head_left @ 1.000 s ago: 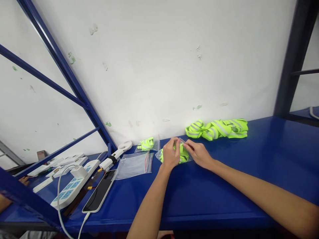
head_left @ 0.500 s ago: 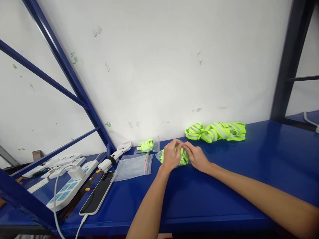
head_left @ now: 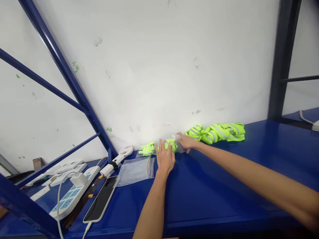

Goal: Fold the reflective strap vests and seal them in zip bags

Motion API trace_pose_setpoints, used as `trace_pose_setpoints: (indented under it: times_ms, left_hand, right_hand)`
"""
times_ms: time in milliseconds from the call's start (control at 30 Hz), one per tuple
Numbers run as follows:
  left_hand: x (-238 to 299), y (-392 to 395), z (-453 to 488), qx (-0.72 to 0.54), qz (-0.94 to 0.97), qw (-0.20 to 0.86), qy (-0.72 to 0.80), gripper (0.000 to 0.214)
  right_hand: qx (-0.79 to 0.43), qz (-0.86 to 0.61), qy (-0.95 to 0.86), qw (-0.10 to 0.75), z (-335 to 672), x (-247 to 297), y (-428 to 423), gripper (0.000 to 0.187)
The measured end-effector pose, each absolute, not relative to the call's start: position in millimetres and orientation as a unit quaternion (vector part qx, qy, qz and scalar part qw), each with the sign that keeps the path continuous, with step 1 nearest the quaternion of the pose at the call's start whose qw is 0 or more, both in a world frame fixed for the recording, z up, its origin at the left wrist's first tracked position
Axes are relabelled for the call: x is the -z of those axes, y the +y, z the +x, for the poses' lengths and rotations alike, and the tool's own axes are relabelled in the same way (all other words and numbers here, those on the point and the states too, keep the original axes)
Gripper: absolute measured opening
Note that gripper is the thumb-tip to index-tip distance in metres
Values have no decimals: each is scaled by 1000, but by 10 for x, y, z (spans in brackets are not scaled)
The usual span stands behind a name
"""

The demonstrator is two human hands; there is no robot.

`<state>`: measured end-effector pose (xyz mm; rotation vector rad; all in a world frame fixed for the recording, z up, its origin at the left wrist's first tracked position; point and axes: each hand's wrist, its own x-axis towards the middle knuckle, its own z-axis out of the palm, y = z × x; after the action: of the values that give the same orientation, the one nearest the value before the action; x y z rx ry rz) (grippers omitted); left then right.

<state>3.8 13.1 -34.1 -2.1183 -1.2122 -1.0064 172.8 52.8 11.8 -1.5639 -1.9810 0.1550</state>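
Observation:
My left hand (head_left: 164, 158) lies flat on the blue shelf (head_left: 214, 192), fingers stretched out toward a clear bag stuffed with a neon-yellow reflective band (head_left: 172, 145). From the right, my right hand (head_left: 185, 142) touches that same bag with its fingers extended. The bag sits close to the white wall, right beside another filled bag (head_left: 147, 148) on its left. A loose heap of neon-yellow reflective bands (head_left: 218, 131) lies just right of my right hand.
An empty clear zip bag with a red seal (head_left: 136, 168) lies left of my left hand. Further left are a small white handheld fan (head_left: 117, 158), a phone on a cable (head_left: 101, 199), white power strips (head_left: 73, 189) and blue diagonal rack struts (head_left: 64, 73).
Both hands have left their pinch at the bag's mouth. The filled bag has been pushed back toward the wall, next to the other filled bag, and my hands now rest open on it.

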Motion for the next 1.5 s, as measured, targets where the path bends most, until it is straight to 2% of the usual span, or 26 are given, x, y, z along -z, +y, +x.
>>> trace_pose_setpoints:
  times_ms: [100, 200, 267, 333, 433, 600, 800, 967, 1067, 1133, 1200, 1333, 1500]
  left_hand:
    - [433, 163, 57, 295, -770, 252, -507, 29]
    - [442, 170, 91, 243, -771, 229, -543, 25]
    - [431, 177, 94, 206, -790, 179, -549, 25]
    - [430, 184, 82, 191, -818, 117, -530, 29]
    - [457, 180, 76, 219, -856, 29, -468, 31]
    - [519, 164, 133, 299, -851, -56, -427, 27]
    - [514, 188, 132, 422, -790, -138, -422, 36]
    - [522, 176, 123, 448, -772, -156, -423, 52]
    - [535, 176, 132, 414, -789, -154, -426, 57]
    - [537, 175, 138, 391, -809, -156, -410, 58]
    - [533, 171, 140, 376, -825, -155, -392, 54]
    - [515, 157, 134, 394, -819, -149, -389, 39]
    - [512, 140, 135, 418, -796, -172, -403, 37]
  right_hand:
    - [-46, -592, -772, 227, 1982, -137, 602, 36]
    - [8, -602, -773, 199, 2319, -143, 620, 47]
    - [41, -611, -769, 184, 2510, -122, 648, 59]
    - [77, -622, -769, 126, 2636, -70, 697, 72]
    - [116, -624, -770, 56, 2692, 26, 765, 73]
    - [154, -581, -795, 88, 2544, 41, 698, 50]
    - [143, -550, -809, 148, 2270, 59, 416, 39]
    - [31, -543, -775, 322, 2372, 129, 294, 27]
    - [-96, -538, -703, 456, 2508, 135, 288, 31]
    - [-137, -522, -677, 500, 2559, 142, 271, 32]
    - [-155, -498, -707, 478, 2572, 160, 232, 32]
    - [-235, -436, -794, 353, 2540, 206, 108, 39]
    - [-227, -399, -846, 272, 2473, 259, -13, 75]
